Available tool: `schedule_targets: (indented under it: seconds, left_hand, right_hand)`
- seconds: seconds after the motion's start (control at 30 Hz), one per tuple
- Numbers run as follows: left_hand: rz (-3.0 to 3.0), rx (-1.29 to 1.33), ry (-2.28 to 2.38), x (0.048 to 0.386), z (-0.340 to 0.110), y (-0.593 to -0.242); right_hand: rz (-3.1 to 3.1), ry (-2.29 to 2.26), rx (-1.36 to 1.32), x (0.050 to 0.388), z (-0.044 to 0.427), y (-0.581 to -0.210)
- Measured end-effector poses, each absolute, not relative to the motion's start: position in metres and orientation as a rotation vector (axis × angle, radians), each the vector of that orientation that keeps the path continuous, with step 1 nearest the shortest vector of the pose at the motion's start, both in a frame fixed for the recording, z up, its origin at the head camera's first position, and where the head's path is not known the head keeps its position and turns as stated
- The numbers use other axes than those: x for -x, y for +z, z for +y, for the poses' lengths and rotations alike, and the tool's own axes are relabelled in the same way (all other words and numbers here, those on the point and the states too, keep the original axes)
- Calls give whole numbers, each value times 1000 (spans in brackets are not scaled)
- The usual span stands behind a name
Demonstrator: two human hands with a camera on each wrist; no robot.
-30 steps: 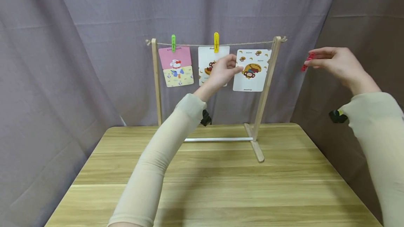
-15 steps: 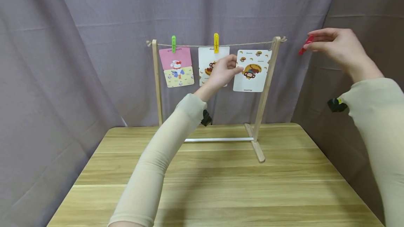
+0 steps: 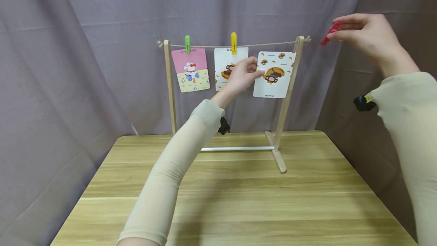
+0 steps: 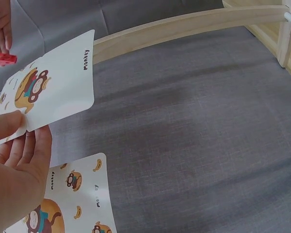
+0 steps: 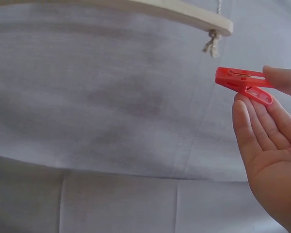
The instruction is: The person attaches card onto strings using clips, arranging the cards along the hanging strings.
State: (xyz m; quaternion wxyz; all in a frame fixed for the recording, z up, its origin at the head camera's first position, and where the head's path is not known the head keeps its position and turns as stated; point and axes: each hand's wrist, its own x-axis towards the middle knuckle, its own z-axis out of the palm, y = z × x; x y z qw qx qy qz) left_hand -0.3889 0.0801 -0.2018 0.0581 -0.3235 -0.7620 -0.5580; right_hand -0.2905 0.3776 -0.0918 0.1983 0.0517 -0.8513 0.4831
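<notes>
My left hand [image 3: 240, 75] pinches the left edge of a white monkey card [image 3: 274, 86], thumb in front and fingers behind. The card's top edge lies just below the string [image 3: 266, 44], near the right post. To the right of the rack, my right hand [image 3: 373, 39] holds a red clothespin [image 5: 240, 80] by its handles between thumb and fingertips, apart from the string. A second monkey card [image 4: 82, 189] hangs from a yellow clothespin [image 3: 233, 43], partly behind my left hand. Further left, a pink and yellow rabbit card [image 3: 190, 62] hangs from a green clothespin [image 3: 187, 44].
A wooden rack with a right post [image 3: 288, 90], a left post [image 3: 170, 90] and a white bottom bar [image 3: 239, 149] stands on the wooden table [image 3: 256, 200]. Grey curtains [image 3: 112, 48] surround it. The string's knotted end [image 5: 212, 44] sticks out past the right post.
My right hand has risen with the red clothespin, from beside the card's height to above the string's height. The left hand and its card have barely shifted.
</notes>
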Motion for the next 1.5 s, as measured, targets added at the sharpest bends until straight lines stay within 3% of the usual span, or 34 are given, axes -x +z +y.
schedule_targets:
  seconds: [1.5]
  left_hand:
    - [-2242, 864, -1703, 395, 91, -201]
  right_hand:
    - [-2338, 1368, -417, 312, 300, -81]
